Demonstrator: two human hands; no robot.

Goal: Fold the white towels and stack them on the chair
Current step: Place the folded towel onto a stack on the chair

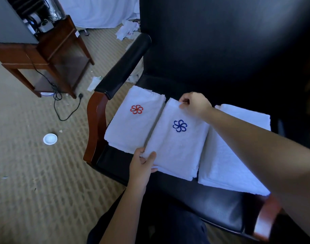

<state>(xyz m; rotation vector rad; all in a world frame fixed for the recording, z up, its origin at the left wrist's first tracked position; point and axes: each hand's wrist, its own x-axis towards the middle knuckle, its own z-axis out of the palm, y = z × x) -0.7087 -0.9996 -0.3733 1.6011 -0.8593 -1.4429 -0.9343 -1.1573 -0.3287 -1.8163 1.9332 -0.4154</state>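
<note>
Three stacks of folded white towels lie side by side on the black chair seat (212, 205). The left stack (133, 127) shows a red flower logo. The middle towel (175, 145) carries a blue flower logo. The right stack (231, 159) is plain and partly hidden by my right forearm. My left hand (143, 164) grips the near left corner of the blue-logo towel, thumb on top. My right hand (193, 104) pinches that towel's far edge.
The chair has a tall black back (221, 41) and a padded left armrest (122, 67) on a wooden frame. A wooden side table (50, 55) stands at the left with a cable trailing on the carpet. A white lid (50, 138) and crumpled towels (128, 29) lie on the floor.
</note>
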